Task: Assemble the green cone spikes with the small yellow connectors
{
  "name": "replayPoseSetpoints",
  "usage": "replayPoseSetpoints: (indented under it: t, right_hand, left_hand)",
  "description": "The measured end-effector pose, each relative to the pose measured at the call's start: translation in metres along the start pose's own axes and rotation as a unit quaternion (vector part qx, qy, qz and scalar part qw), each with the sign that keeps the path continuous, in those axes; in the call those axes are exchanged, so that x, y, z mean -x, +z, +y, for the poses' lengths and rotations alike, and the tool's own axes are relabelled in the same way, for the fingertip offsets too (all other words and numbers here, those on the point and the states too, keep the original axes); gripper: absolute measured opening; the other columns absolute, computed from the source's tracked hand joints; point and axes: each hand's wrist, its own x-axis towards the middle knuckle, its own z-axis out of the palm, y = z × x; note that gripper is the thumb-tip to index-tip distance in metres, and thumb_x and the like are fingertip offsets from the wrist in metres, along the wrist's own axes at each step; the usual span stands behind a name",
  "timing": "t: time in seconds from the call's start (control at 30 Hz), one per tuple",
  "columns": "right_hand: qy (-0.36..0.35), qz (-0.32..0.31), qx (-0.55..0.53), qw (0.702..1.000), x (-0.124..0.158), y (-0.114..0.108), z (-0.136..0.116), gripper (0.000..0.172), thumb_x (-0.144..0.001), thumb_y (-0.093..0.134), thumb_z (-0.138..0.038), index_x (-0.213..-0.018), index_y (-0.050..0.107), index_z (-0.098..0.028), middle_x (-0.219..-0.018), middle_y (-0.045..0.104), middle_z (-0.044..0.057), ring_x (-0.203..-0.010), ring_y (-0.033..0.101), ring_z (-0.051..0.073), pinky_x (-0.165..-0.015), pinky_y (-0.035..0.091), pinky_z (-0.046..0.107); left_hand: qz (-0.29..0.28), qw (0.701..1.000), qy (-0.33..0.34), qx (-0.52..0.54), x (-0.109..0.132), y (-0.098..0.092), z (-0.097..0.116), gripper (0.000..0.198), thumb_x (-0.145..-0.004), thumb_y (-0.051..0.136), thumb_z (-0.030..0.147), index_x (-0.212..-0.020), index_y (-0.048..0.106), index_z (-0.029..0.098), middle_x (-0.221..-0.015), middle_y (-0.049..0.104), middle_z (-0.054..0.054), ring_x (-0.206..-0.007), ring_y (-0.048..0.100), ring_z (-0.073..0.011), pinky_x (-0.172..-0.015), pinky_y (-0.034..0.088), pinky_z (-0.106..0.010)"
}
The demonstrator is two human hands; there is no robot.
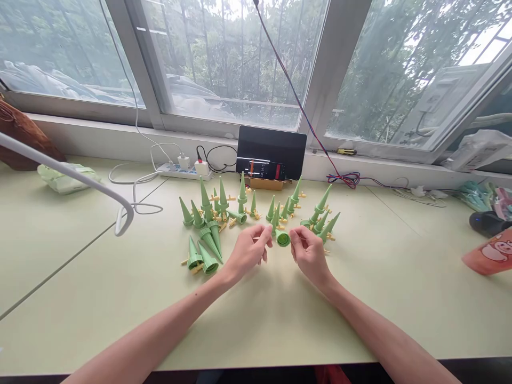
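Observation:
My left hand is closed in a pinch over the table; whatever its fingertips hold, if anything, is too small to make out. Facing it from the right, my right hand is pinched as well, and its fingertips hide what may be between them. A green plastic spike lies between the two hands, its round open end towards me. Just behind it stands another green spike. Left of my left hand, several green cone-shaped spikes with small yellow valves lie or stand. More green spikes stand beyond my right hand.
A dark tablet leans at the window, with a lit phone before it. A power strip with white cables is at the back left. A white curved bar crosses the left side. An orange-red object sits far right.

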Motion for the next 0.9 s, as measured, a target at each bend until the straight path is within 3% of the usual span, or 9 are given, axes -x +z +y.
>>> replayPoseSetpoints:
  t: [0.1, 0.23, 0.6, 0.77, 0.9]
  right_hand:
    - [-0.077, -0.008, 0.059, 0.995, 0.000, -0.001, -0.001, 0.028, -0.100, 0.050, -0.035, -0.077, 0.054, -0.019, -0.061, 0.046, -0.003, -0.052, 0.040, 0.011, -0.050, 0.035, 0.025]
    - [-0.127, -0.018, 0.076, 0.989, 0.000, 0.000, -0.001, 0.026, -0.100, 0.049, -0.029, -0.077, 0.056, -0.019, -0.062, 0.049, -0.003, -0.053, 0.042, 0.011, -0.052, 0.037, 0.025]
    - [-0.124, -0.025, 0.064, 0.990, -0.001, -0.001, 0.000, 0.025, -0.099, 0.050, -0.028, -0.076, 0.055, -0.019, -0.060, 0.048, -0.004, -0.051, 0.041, 0.011, -0.050, 0.036, 0.024]
    - [-0.114, -0.023, 0.055, 0.992, -0.002, -0.001, 0.000, 0.026, -0.099, 0.051, -0.029, -0.075, 0.054, -0.019, -0.060, 0.046, -0.004, -0.052, 0.040, 0.010, -0.049, 0.034, 0.024]
    - [-0.100, -0.028, 0.048, 0.993, -0.002, -0.002, 0.001, 0.027, -0.099, 0.050, -0.032, -0.076, 0.054, -0.019, -0.059, 0.044, -0.004, -0.050, 0.039, 0.011, -0.048, 0.033, 0.024]
  left_hand:
    - [-0.054, 0.996, -0.062, 0.042, 0.000, 0.001, 0.002, 0.063, -0.092, 0.046, 0.069, -0.060, 0.054, 0.015, -0.057, 0.059, -0.003, -0.041, 0.050, -0.0082, -0.039, 0.036, -0.020]
    - [-0.100, 0.990, -0.075, 0.059, 0.002, 0.002, 0.001, 0.062, -0.088, 0.052, 0.071, -0.066, 0.061, 0.013, -0.058, 0.062, -0.004, -0.041, 0.049, -0.0079, -0.039, 0.037, -0.020]
    - [-0.114, 0.992, -0.029, 0.040, 0.001, 0.000, -0.005, 0.059, -0.090, 0.050, 0.069, -0.080, 0.066, 0.013, -0.067, 0.066, -0.005, -0.047, 0.052, -0.0094, -0.042, 0.039, -0.021]
    - [-0.105, 0.994, 0.000, 0.003, 0.000, 0.000, -0.009, 0.054, -0.090, 0.054, 0.066, -0.070, 0.054, 0.016, -0.050, 0.053, 0.002, -0.043, 0.049, -0.0093, -0.043, 0.038, -0.020]
    - [-0.099, 0.994, 0.038, -0.026, 0.000, -0.001, -0.009, 0.049, -0.091, 0.055, 0.061, -0.069, 0.050, 0.017, -0.054, 0.049, 0.003, -0.048, 0.053, -0.0101, -0.043, 0.038, -0.018]
